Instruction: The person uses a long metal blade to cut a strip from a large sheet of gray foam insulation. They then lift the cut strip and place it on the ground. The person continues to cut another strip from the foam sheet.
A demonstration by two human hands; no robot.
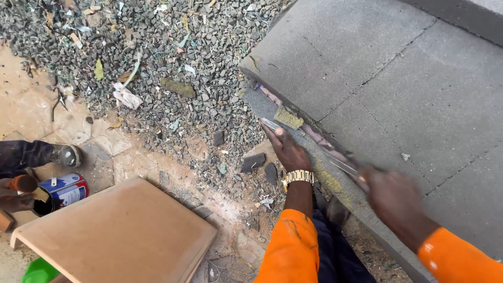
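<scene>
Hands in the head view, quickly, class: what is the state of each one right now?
Left hand: fingers pressing the tip of a thin metal blade against the grey foam slab.
Right hand: blurred, closed on the blade's other end.

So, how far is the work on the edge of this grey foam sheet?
Partly done. Yellowish glue already sits on patches of the grey foam sheet edge. In hand: the left hand presses the edge while the blurred right hand draws a thin blade along it. Bare stretches of the edge remain.

right hand (390,196) motion-blurred, grip on blade (314,149) unclear, green container (37,271) cut off
</scene>
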